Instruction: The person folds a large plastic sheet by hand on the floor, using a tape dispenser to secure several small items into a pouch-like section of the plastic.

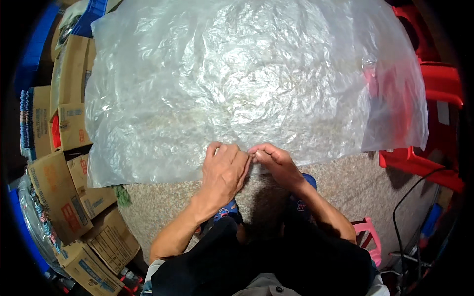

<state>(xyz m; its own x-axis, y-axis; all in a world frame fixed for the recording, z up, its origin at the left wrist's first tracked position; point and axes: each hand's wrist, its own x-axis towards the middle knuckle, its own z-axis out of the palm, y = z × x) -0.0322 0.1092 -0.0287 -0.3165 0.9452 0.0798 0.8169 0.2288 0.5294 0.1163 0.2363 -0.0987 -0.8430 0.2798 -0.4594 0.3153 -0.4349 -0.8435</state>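
Note:
A large, wrinkled, see-through plastic sheet (232, 89) spreads out before me, its near edge running under both my hands. My left hand (225, 165) lies back upward at the middle of that edge, fingers curled down and closed on the plastic. Close beside it, my right hand (276, 162) is closed too, thumb and forefinger pinched together over the sheet. The fingertips of the two hands meet or nearly meet. What lies right between them is mostly hidden by the fingers.
Cardboard boxes (60, 195) are piled along the left, with blue bins (34, 49) behind. At the right, red plastic chairs (439, 84) stand partly under the sheet. A pink stool (369, 239) and a black cable (397, 217) are at the lower right. Speckled floor (163, 209) shows around my blue shoes (227, 211).

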